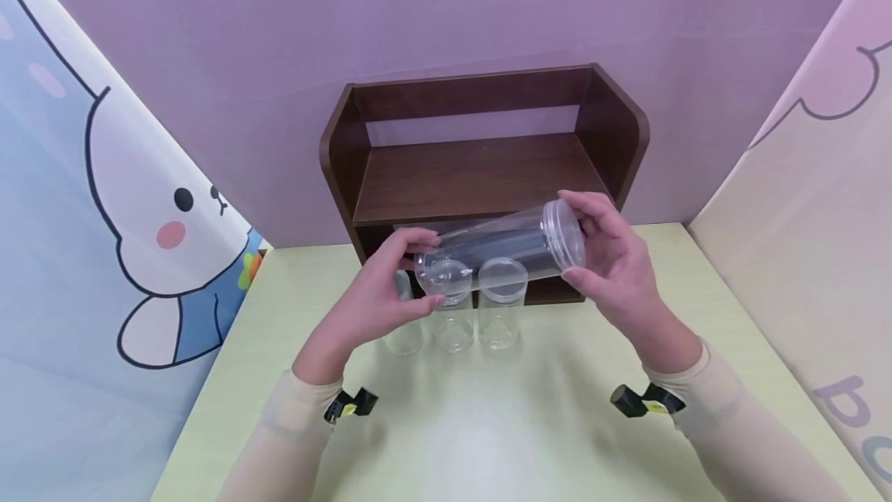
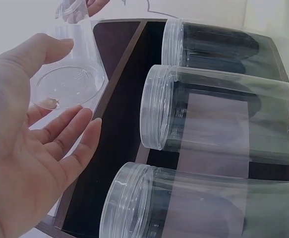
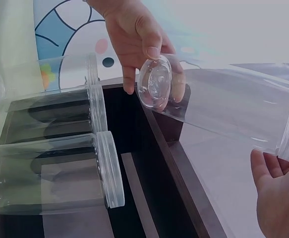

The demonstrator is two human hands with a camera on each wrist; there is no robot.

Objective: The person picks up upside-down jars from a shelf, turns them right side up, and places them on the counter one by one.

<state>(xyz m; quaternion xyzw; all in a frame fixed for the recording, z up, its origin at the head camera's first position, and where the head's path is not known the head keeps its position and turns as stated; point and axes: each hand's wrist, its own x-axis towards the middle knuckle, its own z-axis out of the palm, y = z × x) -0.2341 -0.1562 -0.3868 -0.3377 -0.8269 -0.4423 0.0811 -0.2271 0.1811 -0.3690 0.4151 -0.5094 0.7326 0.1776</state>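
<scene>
A clear plastic jar [image 1: 498, 246] with a clear screw lid [image 1: 564, 235] hangs in the air, lying almost on its side. My left hand [image 1: 372, 289] grips its base end between thumb and fingers. At the other end, my right hand [image 1: 616, 273] holds the lidded end, thumb below and fingers above. The right wrist view shows the left thumb at the rim of the round base [image 3: 154, 83]. Beneath, three similar lidded jars stand upright in a row: a right one [image 1: 500, 320], a middle one [image 1: 454, 325] and a left one [image 1: 404, 338], partly hidden.
Behind the jars stands a dark brown wooden shelf [image 1: 481, 177] with raised sides, against a purple backdrop [image 1: 453, 14]. The pale table [image 1: 474, 424] spreads in front. Printed cloth panels flank it, a cartoon figure [image 1: 174, 208] on the left one.
</scene>
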